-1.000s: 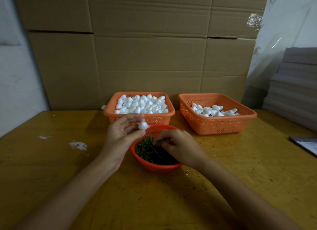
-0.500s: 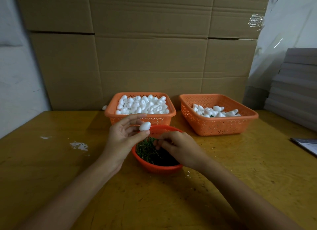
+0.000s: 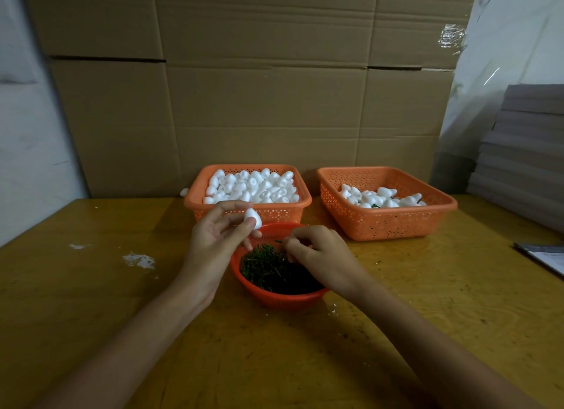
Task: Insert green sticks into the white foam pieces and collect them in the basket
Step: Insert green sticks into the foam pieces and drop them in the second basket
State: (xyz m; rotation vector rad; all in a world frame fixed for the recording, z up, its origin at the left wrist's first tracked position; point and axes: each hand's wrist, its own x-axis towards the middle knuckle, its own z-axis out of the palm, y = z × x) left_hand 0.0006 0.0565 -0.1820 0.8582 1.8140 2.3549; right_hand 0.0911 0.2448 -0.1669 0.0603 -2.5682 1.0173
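Glossy wooden table (image 3: pixel 91 302), perforated plastic baskets (image 3: pixel 387 222).

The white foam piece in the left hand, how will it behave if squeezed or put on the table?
Probably very light: the left hand holds the foam piece with fingertips only. Its shape is rounded, so it may roll on the flat table. Being foam, it could dent under a hard squeeze.
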